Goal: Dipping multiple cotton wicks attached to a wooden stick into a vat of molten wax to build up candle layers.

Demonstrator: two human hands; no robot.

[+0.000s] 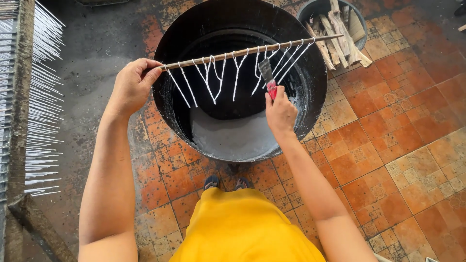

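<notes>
The stick [247,50] hangs across the mouth of the big black pot [310,104], a row of thin white candles [213,77] dangling from it by their wicks over the pale wax inside. Its long axis runs from lower left to upper right: the near end sits in your left hand [132,85], and the far tip points up toward the bucket [310,10] of firewood beyond the pot's rim.

Your left hand is clenched around that left end, arm stretched forward and nearly straight, knuckles up. Your right hand [280,112] is below the stick, right of its middle, gripping the red handle of a knife [267,77] whose blade points up among the candles close to the stick. That forearm angles in from the lower right, wrist raised over the pot's near rim.

The candles hang slanted rather than plumb, several leaning toward one another in pairs.

Along the left edge, a rack [19,97] holds rows of more thin white candles. The floor tiles [403,145] are orange and stained.
</notes>
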